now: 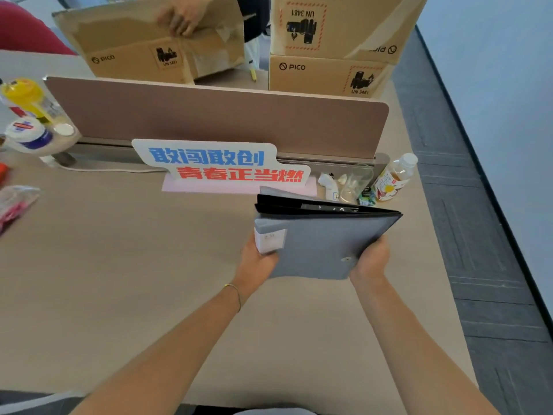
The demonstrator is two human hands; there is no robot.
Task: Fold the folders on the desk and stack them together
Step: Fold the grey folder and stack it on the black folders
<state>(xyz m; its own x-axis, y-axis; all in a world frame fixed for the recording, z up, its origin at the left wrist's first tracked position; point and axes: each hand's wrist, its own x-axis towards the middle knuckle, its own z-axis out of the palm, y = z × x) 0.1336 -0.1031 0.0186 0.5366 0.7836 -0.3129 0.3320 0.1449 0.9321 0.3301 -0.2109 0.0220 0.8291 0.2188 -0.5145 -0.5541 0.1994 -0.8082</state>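
Toward the beige desk's [119, 265] right edge, closed grey plastic folder [320, 250] atop black folders [299, 205], tilted, lifted. Left hand [257, 259] clamping its labelled left edge, right hand [371, 259] gripping the right edge.

I see both my bare forearms reaching forward from the lower edge of the view, getting closer to each other toward the hands. My left hand [258, 259] is closed on the left near corner of the grey folder [323, 244], thumb hidden. My right hand [372, 260] grips its right near edge. A thin bracelet [235, 290] sits on my left wrist.
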